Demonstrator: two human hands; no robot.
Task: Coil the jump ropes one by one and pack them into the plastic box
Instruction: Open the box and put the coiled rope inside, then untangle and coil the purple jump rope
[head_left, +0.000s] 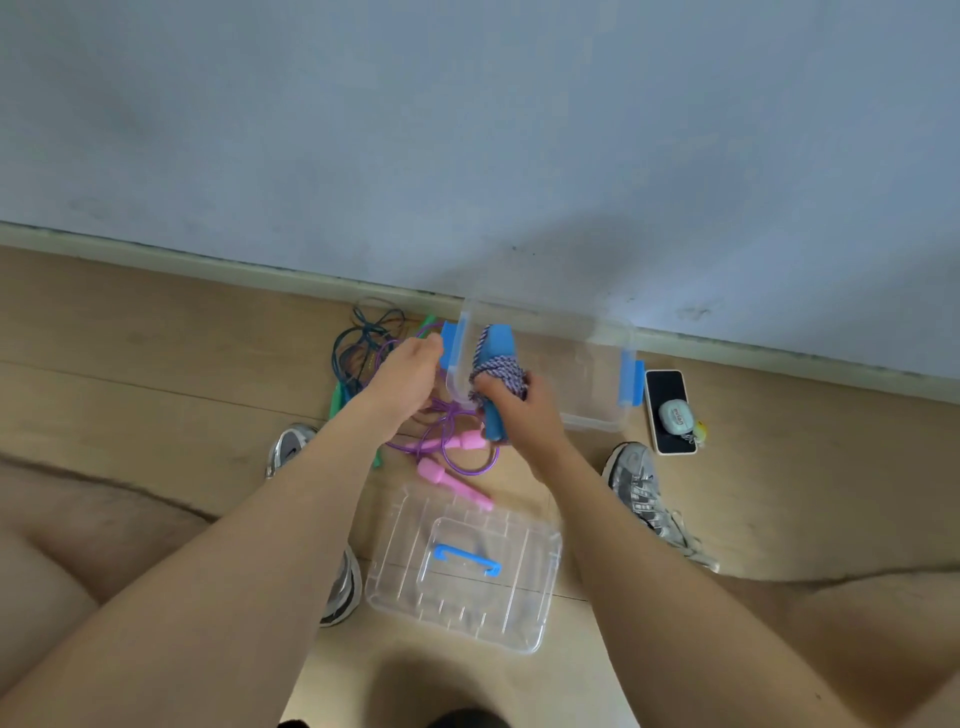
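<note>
**Holding a coiled rope at the box's left end**

Gripping the blue-handled jump rope (497, 358) in the right hand (524, 413), with fingers and thumb wrapping round a bundle of two foam handles bound in purple-and-white cord. Holding that bundle at the left end of the clear plastic box (592, 422), with the upper handle ends showing over the opening and the lower ends poking out below the fist on the near side (touching the rim or not, impossible to tell).

Curling the left hand (408, 374) against the box's left wall, just beside a blue latch (448, 347). Not showing whether it is pinching the plastic or merely resting there, with the fingertips hidden behind the knuckles.

Standing on a wooden floor (156, 374), close to a grey wall (467, 130): the box, open at the top.

Lying loose on the floor left of the box and partly under the left forearm: a purple rope (457, 462) with pink handles, tangling with a dark rope (358, 343) with green handles.

Lying nearer, between two grey sneakers (639, 488): the clear lid (524, 597), blue carry handle facing up, one pink handle touching its far edge.

Resting just right of the box: a phone (665, 387), screen up, carrying a small pale pouch (677, 415).
</note>
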